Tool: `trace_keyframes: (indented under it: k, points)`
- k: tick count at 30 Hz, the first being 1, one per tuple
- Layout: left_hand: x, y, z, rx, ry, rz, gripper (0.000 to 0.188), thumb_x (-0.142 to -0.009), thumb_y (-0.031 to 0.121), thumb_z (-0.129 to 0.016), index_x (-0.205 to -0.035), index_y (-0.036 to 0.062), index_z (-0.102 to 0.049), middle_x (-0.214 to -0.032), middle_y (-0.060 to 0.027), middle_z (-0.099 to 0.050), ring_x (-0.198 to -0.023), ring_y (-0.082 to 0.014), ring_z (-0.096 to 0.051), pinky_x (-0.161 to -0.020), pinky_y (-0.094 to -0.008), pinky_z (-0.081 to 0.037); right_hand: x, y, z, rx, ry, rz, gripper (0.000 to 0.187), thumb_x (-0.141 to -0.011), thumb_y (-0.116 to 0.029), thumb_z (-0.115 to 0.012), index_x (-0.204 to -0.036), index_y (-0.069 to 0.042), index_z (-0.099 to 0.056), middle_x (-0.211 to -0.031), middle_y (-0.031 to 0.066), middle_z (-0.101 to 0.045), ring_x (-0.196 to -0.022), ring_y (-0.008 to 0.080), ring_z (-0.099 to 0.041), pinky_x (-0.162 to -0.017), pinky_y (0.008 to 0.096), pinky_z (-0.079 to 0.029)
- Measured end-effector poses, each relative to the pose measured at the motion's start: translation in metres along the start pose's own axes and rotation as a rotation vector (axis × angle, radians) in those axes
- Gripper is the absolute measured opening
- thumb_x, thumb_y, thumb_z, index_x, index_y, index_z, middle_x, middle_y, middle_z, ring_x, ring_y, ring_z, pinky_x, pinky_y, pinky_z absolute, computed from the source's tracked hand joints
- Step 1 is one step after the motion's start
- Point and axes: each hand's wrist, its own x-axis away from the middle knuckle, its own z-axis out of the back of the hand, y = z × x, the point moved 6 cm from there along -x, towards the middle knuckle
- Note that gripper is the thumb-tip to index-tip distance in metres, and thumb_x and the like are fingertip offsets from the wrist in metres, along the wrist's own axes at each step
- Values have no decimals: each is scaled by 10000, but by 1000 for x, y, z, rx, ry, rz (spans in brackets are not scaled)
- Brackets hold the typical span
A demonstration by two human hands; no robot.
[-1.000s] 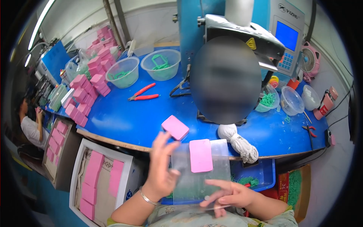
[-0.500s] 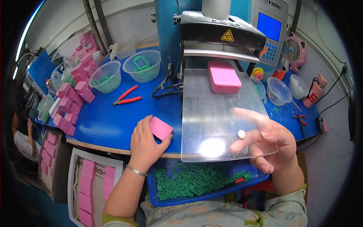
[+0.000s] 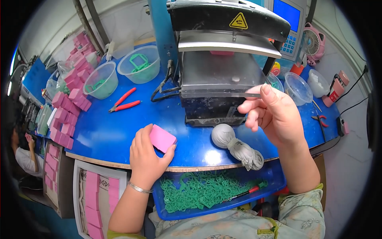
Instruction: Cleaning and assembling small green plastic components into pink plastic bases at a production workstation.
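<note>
My left hand point(image 3: 148, 153) rests on the blue table with fingers and thumb around a small pink block point(image 3: 162, 138). At the front right corner of a clear flat plate point(image 3: 215, 91), my right hand point(image 3: 276, 111) pinches the edge between thumb and forefinger, its other fingers curled below. That plate lies level in a press machine point(image 3: 229, 24), under its metal upper plate. A small white round knob point(image 3: 235, 79) sits on the clear plate. Farther back, another pink block point(image 3: 221, 52) is mostly hidden by the upper plate.
On the table point(image 3: 103, 135) lie red-handled cutters point(image 3: 126, 99) and a tied grey cloth bundle point(image 3: 234, 145). Plastic bowls point(image 3: 101, 81) and stacked pink blocks point(image 3: 63, 115) stand left. A blue tray point(image 3: 163, 207) of green pieces sits below the front edge. Another person point(image 3: 28, 159) is far left.
The clear plate has moved back into the press with the pink block on it, uncovering the grey bundle. My right hand has closed on its edge. My left hand still holds its block.
</note>
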Motion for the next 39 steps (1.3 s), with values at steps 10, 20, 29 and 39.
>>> trace_keyframes:
  k: [10, 20, 29, 39]
  points:
    - [0, 7, 1, 0, 12, -4, 668, -665, 221, -711, -1196, -30, -392, -1116, -210, -475, -1021, -359, -494, -873, -403, -406, 0, 18, 7, 90, 45, 42, 331, -932, -309, -471, -782, -18, -525, -568, 86, -570, -361, 67, -428, -358, 157, -334]
    - [4, 6, 1, -11, -2, -31, 671, -754, 318, -638, -1250, -26, -345, -1207, -236, -408, -1100, -393, -439, -914, -427, -378, 0, 19, 0, 13, 63, 67, 326, -938, -302, -458, -811, -8, -517, -584, 74, -559, -398, 77, -450, -389, 181, -364]
    - [9, -3, 0, 67, 23, -5, 743, -758, 329, -608, -1313, -28, -267, -1255, -253, -341, -1152, -424, -382, -919, -446, -364, 1, 18, 1, 36, 61, 8, 323, -937, -302, -457, -807, -13, -522, -581, 62, -551, -402, 77, -444, -386, 182, -359]
    - [7, -24, 0, 431, 72, 258, 856, -722, 326, -668, -1346, -35, -207, -1139, -164, -424, -650, -156, -387, -673, -291, -402, 2, 16, 1, 53, 96, -104, 334, -936, -313, -457, -802, -14, -522, -574, 53, -546, -392, 75, -446, -371, 185, -352]
